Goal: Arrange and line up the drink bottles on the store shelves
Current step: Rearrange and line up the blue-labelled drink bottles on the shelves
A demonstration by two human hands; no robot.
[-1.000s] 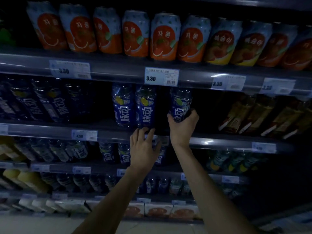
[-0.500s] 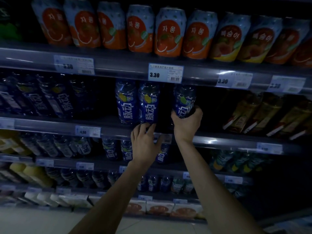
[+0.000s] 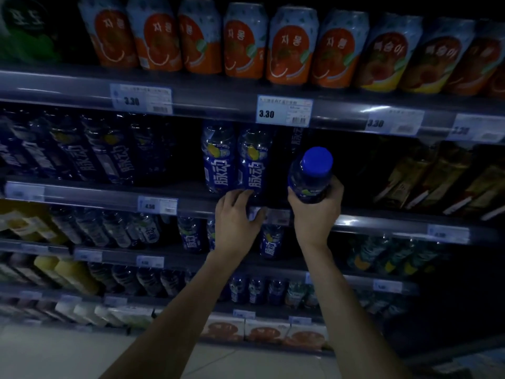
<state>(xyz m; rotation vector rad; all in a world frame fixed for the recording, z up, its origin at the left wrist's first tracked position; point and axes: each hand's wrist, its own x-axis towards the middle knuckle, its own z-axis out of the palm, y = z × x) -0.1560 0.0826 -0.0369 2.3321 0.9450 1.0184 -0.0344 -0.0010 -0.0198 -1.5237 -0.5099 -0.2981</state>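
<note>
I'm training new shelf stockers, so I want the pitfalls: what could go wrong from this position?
The right hand holds a blue-capped bottle by its lower end, tilted off the shelf; a loose grip could let it tip and drop. The left hand touches the base of two standing bottles at the shelf edge; a nudge might topple them. The dim light may hide a crooked label.

Both forearms bare, reaching up and forward. Left hand (image 3: 237, 214) palm down, fingers (image 3: 240, 194) spread and lightly curled, thumb out to the right. Right hand (image 3: 317, 212) raised slightly higher, fingers wrapped closed in a grip, wrist straight.
</note>
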